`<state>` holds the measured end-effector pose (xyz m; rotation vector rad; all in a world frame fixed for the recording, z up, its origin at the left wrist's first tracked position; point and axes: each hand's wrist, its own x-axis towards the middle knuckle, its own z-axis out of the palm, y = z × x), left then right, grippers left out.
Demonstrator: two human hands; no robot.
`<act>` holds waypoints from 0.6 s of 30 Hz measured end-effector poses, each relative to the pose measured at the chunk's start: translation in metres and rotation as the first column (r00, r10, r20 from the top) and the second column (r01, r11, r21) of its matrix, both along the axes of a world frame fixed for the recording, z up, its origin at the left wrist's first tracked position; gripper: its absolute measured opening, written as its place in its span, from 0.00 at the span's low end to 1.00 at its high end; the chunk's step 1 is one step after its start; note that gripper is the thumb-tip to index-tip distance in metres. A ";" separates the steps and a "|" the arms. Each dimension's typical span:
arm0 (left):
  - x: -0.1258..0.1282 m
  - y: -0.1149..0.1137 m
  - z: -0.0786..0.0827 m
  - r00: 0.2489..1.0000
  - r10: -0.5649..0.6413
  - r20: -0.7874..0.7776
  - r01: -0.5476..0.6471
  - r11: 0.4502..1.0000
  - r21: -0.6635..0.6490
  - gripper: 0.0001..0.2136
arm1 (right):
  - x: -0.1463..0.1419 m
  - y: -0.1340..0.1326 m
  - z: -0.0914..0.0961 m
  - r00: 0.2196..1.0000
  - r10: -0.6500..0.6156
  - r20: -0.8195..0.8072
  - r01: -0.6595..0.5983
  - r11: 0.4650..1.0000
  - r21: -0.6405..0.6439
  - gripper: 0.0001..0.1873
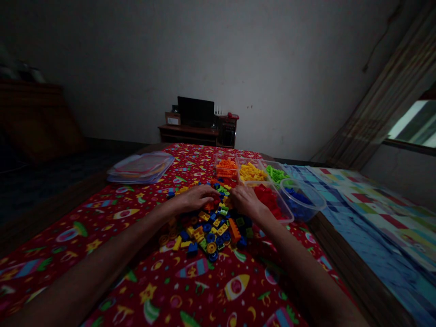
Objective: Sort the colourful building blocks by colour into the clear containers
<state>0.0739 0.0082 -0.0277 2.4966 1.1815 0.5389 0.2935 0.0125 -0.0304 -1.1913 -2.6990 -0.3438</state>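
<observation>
A mixed pile of plastic building blocks [218, 222] in yellow, blue, orange, green and red lies on the red patterned cloth, with small wheels among them. My left hand [194, 199] reaches over the pile's far left side, fingers curled and thumb bent in around a red block [215, 200]. At the far right side of the pile, beside the tub of red blocks, my right hand [245, 200] is closed with its fingertips down; whatever they hold is hidden.
Clear tubs hold sorted blocks: orange [226, 168], yellow [252, 172], green [275, 175], red [269, 200] and, in a round tub, blue [301, 202]. Stacked plastic lids [141, 168] lie at the left. A blue sheet [344, 236] covers the surface to the right.
</observation>
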 end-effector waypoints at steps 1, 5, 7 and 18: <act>0.000 0.000 -0.001 1.000 -0.001 0.000 0.001 1.000 0.008 0.13 | 0.000 0.000 -0.003 1.000 0.004 -0.015 -0.004 1.000 0.002 0.13; -0.002 0.000 0.000 0.999 -0.034 0.015 0.033 0.999 0.024 0.11 | 0.004 0.002 -0.010 0.986 0.049 -0.157 -0.048 0.999 0.009 0.13; -0.003 0.001 -0.001 0.998 -0.056 0.023 0.056 0.998 0.019 0.11 | 0.004 0.004 -0.011 0.977 0.072 -0.200 -0.072 0.997 0.008 0.12; -0.005 0.004 -0.004 0.996 -0.071 0.050 0.071 0.997 -0.004 0.12 | 0.001 0.001 0.024 0.977 -0.018 -0.212 -0.024 0.980 -0.198 0.09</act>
